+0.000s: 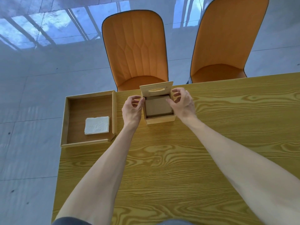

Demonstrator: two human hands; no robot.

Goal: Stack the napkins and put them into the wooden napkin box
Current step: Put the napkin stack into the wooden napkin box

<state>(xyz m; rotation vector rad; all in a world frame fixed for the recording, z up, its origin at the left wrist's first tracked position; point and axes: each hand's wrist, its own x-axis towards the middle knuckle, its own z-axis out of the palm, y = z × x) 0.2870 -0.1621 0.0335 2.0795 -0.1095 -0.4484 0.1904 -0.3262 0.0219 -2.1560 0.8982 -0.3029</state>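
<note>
Head camera looks down on a yellow wood-grain table (178, 159) where the wooden napkin box (159, 118) stands near the far edge, its lid (156, 90) tipped up and back, slot facing the viewer. Inside lies a brownish napkin stack (158, 106), flat, filling most of the box; its longer side appears to run away from the person, though the difference is slight. The left hand (131, 109) sits just beside the box's left wall, fingers curled loosely with the thumb tip at the rim, gripping nothing that can be seen. The right hand (183, 103) is at the box's right wall, fingers half curled, thumb reaching over the rim onto the far right corner of the stack; whether it pinches the napkins cannot be told. To the left, a shallow wooden tray (68, 120) overhangs the table's corner and holds one white folded napkin (97, 125), lying flat near its front right, long side across. Two orange chairs (136, 51) stand beyond the table.
</note>
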